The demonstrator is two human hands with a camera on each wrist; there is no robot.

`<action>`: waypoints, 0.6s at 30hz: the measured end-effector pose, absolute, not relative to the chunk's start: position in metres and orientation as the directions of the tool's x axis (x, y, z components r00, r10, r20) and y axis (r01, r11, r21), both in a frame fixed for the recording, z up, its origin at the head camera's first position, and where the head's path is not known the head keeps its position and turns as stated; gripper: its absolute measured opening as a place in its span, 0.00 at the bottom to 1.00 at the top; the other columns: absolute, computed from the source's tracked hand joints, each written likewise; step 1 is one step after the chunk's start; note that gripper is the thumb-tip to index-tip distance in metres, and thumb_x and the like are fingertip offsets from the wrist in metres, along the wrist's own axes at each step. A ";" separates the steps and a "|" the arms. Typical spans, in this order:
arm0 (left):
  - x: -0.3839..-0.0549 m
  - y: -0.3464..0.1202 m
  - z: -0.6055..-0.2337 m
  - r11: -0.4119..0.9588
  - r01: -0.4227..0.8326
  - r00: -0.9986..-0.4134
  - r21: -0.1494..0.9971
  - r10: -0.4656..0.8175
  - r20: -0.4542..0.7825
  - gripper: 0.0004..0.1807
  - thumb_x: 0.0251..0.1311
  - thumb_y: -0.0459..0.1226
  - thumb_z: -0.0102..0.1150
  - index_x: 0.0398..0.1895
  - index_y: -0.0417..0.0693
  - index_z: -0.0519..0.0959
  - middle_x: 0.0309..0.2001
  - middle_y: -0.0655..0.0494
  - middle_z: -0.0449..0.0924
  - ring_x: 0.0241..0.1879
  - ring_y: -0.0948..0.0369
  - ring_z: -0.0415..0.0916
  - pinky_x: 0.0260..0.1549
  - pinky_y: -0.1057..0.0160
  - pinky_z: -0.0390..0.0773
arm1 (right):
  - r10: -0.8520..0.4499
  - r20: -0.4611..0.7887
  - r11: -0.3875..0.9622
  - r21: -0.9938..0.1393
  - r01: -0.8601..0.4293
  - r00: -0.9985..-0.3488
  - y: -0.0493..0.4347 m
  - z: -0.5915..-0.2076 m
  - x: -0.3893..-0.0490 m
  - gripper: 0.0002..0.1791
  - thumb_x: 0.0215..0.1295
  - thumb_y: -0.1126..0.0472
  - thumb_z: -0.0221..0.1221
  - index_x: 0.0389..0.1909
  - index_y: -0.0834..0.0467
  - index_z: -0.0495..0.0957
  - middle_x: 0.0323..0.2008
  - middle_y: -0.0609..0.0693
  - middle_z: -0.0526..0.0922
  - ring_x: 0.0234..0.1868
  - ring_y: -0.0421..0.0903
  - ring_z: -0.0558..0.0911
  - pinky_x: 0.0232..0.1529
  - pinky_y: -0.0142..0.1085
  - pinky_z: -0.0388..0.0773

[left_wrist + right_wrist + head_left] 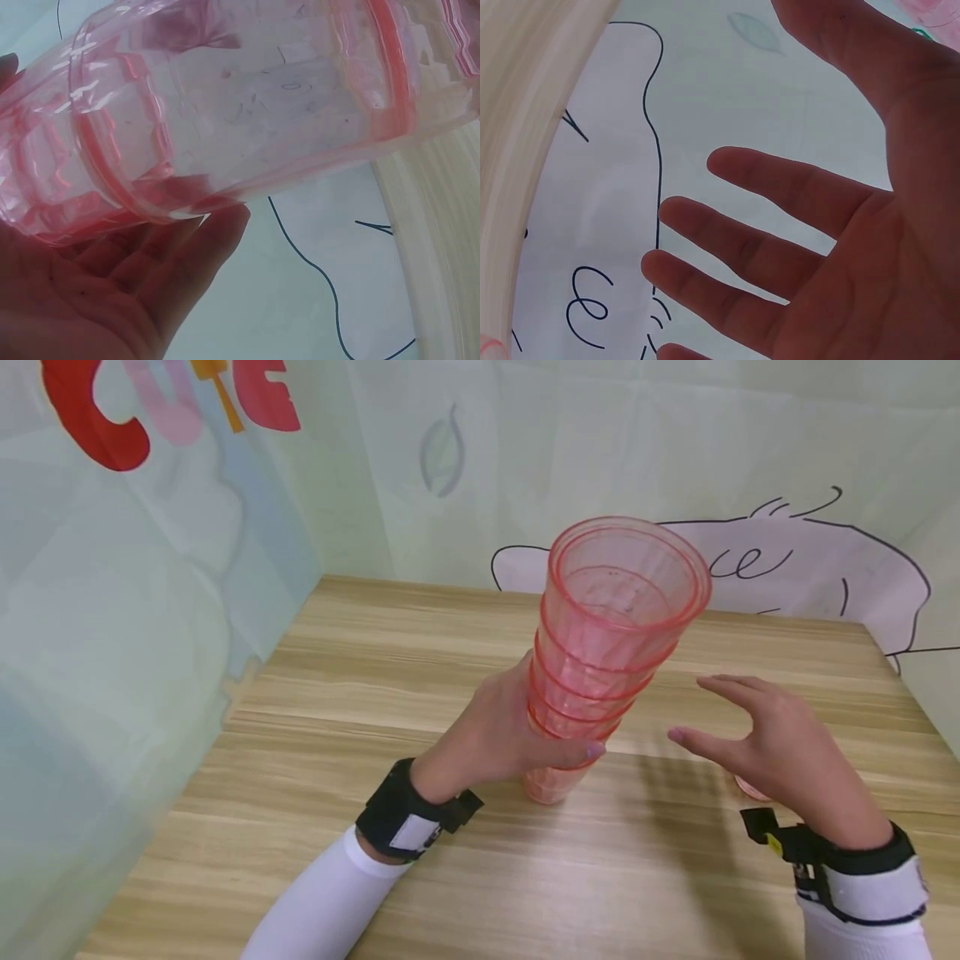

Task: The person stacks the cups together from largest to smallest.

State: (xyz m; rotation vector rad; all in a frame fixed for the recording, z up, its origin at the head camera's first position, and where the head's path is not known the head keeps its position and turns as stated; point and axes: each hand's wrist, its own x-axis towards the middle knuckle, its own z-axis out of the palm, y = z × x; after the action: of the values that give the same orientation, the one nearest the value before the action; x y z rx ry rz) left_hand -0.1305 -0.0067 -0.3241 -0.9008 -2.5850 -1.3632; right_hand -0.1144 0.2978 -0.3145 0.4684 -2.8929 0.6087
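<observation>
A stack of several clear pink plastic cups (611,643), nested in one another, leans above the table with its open mouth up and to the right. My left hand (510,727) grips the stack near its lower part, the thumb across the front. In the left wrist view the cups' ribbed walls (247,112) lie against the fingers of my left hand (142,292). To the right of the stack, my right hand (780,752) is held apart from it with fingers spread and nothing in it. Straight fingers show on my right hand (810,255) in the right wrist view.
A small piece of a pink rim (750,788) shows behind my right hand; the rest is hidden. The wood-grain table (360,710) meets a printed cloth backdrop (450,460) with line drawings at the back and left.
</observation>
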 end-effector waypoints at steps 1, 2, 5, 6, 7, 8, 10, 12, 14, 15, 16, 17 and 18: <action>-0.130 -0.007 -0.324 0.428 0.528 -0.826 0.733 0.458 0.327 0.37 0.45 0.54 0.75 0.56 0.54 0.69 0.45 0.66 0.76 0.41 0.67 0.77 0.43 0.64 0.79 | -0.267 0.198 0.872 -0.368 -0.324 -0.943 0.299 -0.314 -0.114 0.43 0.53 0.41 0.74 0.62 0.65 0.76 0.60 0.70 0.76 0.61 0.71 0.72 0.55 0.68 0.68; -0.130 -0.006 -0.324 0.427 0.523 -0.829 0.738 0.457 0.323 0.36 0.45 0.54 0.75 0.56 0.54 0.69 0.44 0.66 0.76 0.41 0.68 0.77 0.43 0.64 0.79 | -0.262 0.191 0.874 -0.368 -0.316 -0.946 0.300 -0.315 -0.113 0.43 0.53 0.41 0.74 0.62 0.65 0.76 0.60 0.70 0.76 0.62 0.71 0.72 0.55 0.69 0.67; -0.130 -0.006 -0.324 0.420 0.510 -0.834 0.751 0.455 0.312 0.36 0.45 0.54 0.75 0.55 0.54 0.69 0.44 0.67 0.77 0.41 0.68 0.77 0.42 0.64 0.79 | -0.246 0.175 0.883 -0.365 -0.295 -0.953 0.303 -0.315 -0.112 0.43 0.54 0.40 0.73 0.62 0.66 0.76 0.60 0.70 0.75 0.62 0.71 0.71 0.55 0.69 0.67; -0.129 -0.006 -0.324 0.419 0.506 -0.836 0.754 0.454 0.309 0.37 0.45 0.54 0.75 0.56 0.55 0.69 0.44 0.67 0.77 0.41 0.68 0.77 0.42 0.64 0.79 | -0.240 0.169 0.886 -0.363 -0.287 -0.956 0.303 -0.315 -0.112 0.43 0.54 0.40 0.73 0.62 0.66 0.76 0.60 0.71 0.75 0.62 0.71 0.71 0.55 0.69 0.67; -0.129 -0.006 -0.324 0.421 0.506 -0.836 0.753 0.453 0.309 0.37 0.45 0.54 0.76 0.56 0.54 0.69 0.44 0.67 0.77 0.41 0.68 0.77 0.42 0.64 0.79 | -0.238 0.164 0.889 -0.361 -0.282 -0.957 0.304 -0.315 -0.112 0.44 0.54 0.39 0.73 0.62 0.66 0.76 0.60 0.72 0.75 0.61 0.72 0.71 0.55 0.69 0.66; -0.129 -0.006 -0.324 0.424 0.508 -0.836 0.750 0.453 0.310 0.37 0.45 0.54 0.76 0.56 0.54 0.69 0.45 0.66 0.77 0.41 0.68 0.77 0.42 0.64 0.79 | -0.232 0.158 0.892 -0.359 -0.275 -0.960 0.304 -0.316 -0.112 0.44 0.54 0.38 0.72 0.62 0.67 0.75 0.60 0.72 0.75 0.61 0.72 0.71 0.55 0.69 0.66; -0.130 -0.006 -0.324 0.429 0.517 -0.832 0.741 0.456 0.316 0.37 0.45 0.54 0.75 0.57 0.54 0.68 0.45 0.66 0.76 0.42 0.67 0.77 0.43 0.63 0.79 | -0.223 0.148 0.897 -0.356 -0.262 -0.963 0.305 -0.316 -0.112 0.46 0.54 0.38 0.72 0.62 0.67 0.75 0.60 0.72 0.74 0.61 0.72 0.70 0.55 0.69 0.66; -0.130 -0.006 -0.324 0.432 0.525 -0.827 0.733 0.461 0.321 0.38 0.46 0.55 0.75 0.57 0.53 0.68 0.46 0.65 0.76 0.42 0.67 0.77 0.43 0.63 0.79 | -0.218 0.142 0.898 -0.358 -0.255 -0.966 0.306 -0.316 -0.113 0.46 0.53 0.37 0.72 0.62 0.68 0.74 0.59 0.73 0.74 0.61 0.72 0.70 0.55 0.69 0.66; -0.130 -0.007 -0.324 0.433 0.533 -0.823 0.727 0.464 0.327 0.38 0.46 0.54 0.75 0.57 0.53 0.68 0.46 0.65 0.76 0.42 0.67 0.77 0.44 0.63 0.79 | -0.214 0.143 0.899 -0.359 -0.252 -0.966 0.308 -0.316 -0.113 0.47 0.53 0.37 0.73 0.62 0.68 0.74 0.59 0.73 0.74 0.60 0.71 0.71 0.55 0.69 0.66; -0.130 -0.007 -0.324 0.429 0.534 -0.822 0.728 0.466 0.327 0.38 0.46 0.54 0.75 0.57 0.53 0.68 0.46 0.65 0.76 0.42 0.67 0.76 0.44 0.63 0.79 | -0.213 0.142 0.898 -0.361 -0.251 -0.967 0.308 -0.317 -0.113 0.47 0.53 0.37 0.73 0.62 0.68 0.73 0.59 0.73 0.74 0.59 0.71 0.72 0.55 0.69 0.66; -0.130 -0.007 -0.324 0.429 0.533 -0.822 0.729 0.467 0.326 0.38 0.46 0.54 0.75 0.57 0.53 0.68 0.46 0.65 0.76 0.42 0.67 0.76 0.44 0.63 0.79 | -0.211 0.141 0.898 -0.363 -0.249 -0.967 0.309 -0.317 -0.113 0.47 0.53 0.37 0.73 0.62 0.68 0.73 0.59 0.73 0.74 0.58 0.70 0.72 0.55 0.69 0.66; -0.130 -0.007 -0.323 0.427 0.531 -0.822 0.732 0.467 0.325 0.38 0.46 0.54 0.75 0.57 0.53 0.68 0.46 0.65 0.76 0.42 0.67 0.76 0.44 0.63 0.78 | -0.209 0.136 0.899 -0.364 -0.245 -0.968 0.310 -0.317 -0.114 0.47 0.53 0.37 0.73 0.63 0.68 0.73 0.60 0.73 0.73 0.57 0.70 0.72 0.55 0.69 0.66; -0.131 -0.007 -0.323 0.425 0.530 -0.823 0.734 0.467 0.324 0.38 0.46 0.54 0.75 0.57 0.53 0.68 0.46 0.66 0.76 0.42 0.67 0.76 0.44 0.63 0.78 | -0.208 0.129 0.900 -0.363 -0.241 -0.970 0.311 -0.318 -0.114 0.47 0.53 0.37 0.73 0.63 0.68 0.73 0.60 0.74 0.73 0.57 0.69 0.72 0.55 0.69 0.66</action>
State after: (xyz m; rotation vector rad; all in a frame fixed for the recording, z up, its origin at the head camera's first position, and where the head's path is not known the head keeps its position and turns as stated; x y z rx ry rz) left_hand -0.1305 -0.0070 -0.3233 -0.9080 -2.5917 -1.3753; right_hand -0.1137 0.3111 -0.3179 0.3525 -2.9769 0.5856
